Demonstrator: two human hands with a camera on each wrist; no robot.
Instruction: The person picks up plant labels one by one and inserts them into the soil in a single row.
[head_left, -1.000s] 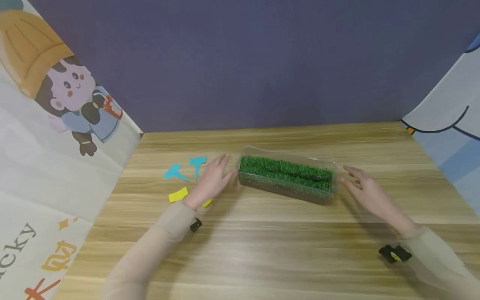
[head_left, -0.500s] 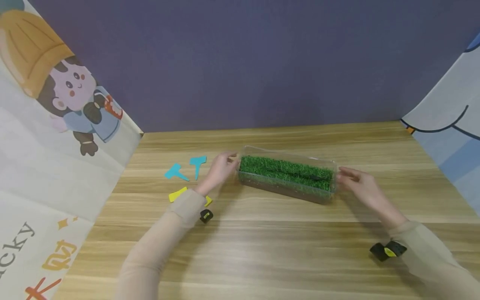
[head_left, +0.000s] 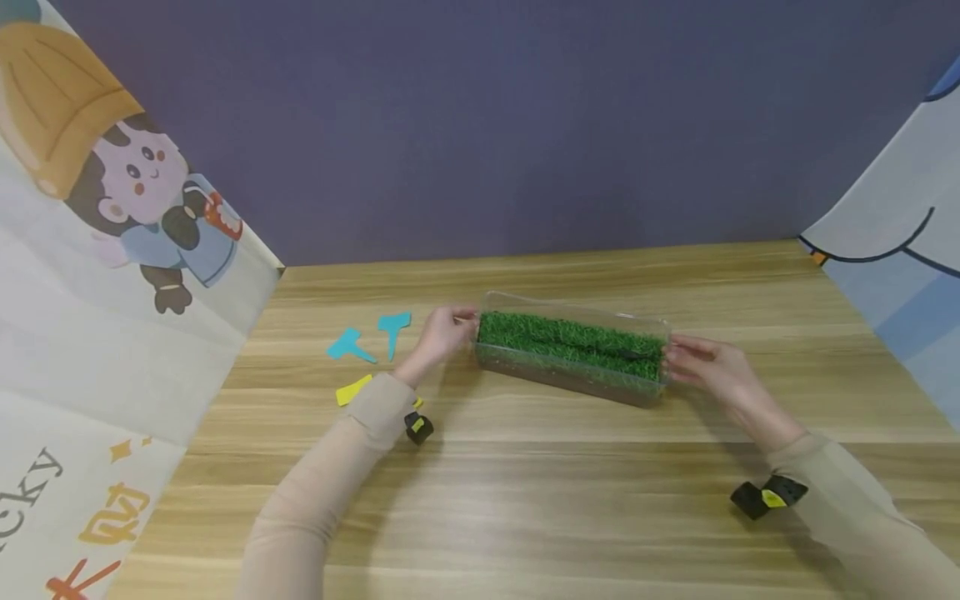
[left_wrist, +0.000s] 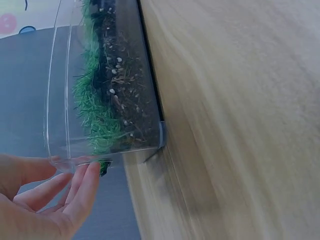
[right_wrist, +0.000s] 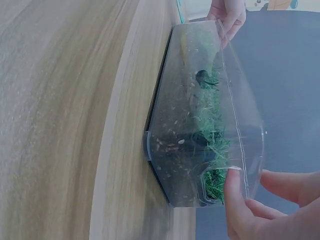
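Observation:
A long clear plastic box (head_left: 570, 387) stands on the wooden table, with a dark soil-like layer (left_wrist: 127, 75) and strips of green grass (head_left: 592, 337) inside. My left hand (head_left: 442, 333) grips its left end, thumb and fingers at the upper edge. At the opposite end, my right hand (head_left: 708, 367) holds the end wall. The right wrist view shows one digit by the cut-out opening and another at the rim corner. To the left lie two blue T-shaped plant labels (head_left: 393, 325) and yellow labels (head_left: 354, 390), one of them mostly behind the left wrist.
The wooden table (head_left: 555, 500) reaches back to a dark blue-grey wall (head_left: 540, 125). A sheet with a cartoon figure (head_left: 150, 183) hangs at the left, another printed sheet (head_left: 907, 250) at the right. Black wrist devices (head_left: 768, 497) sit on both forearms.
Both hands have come inward from beside the box to its two ends and taken hold there. The box and the labels have stayed in place.

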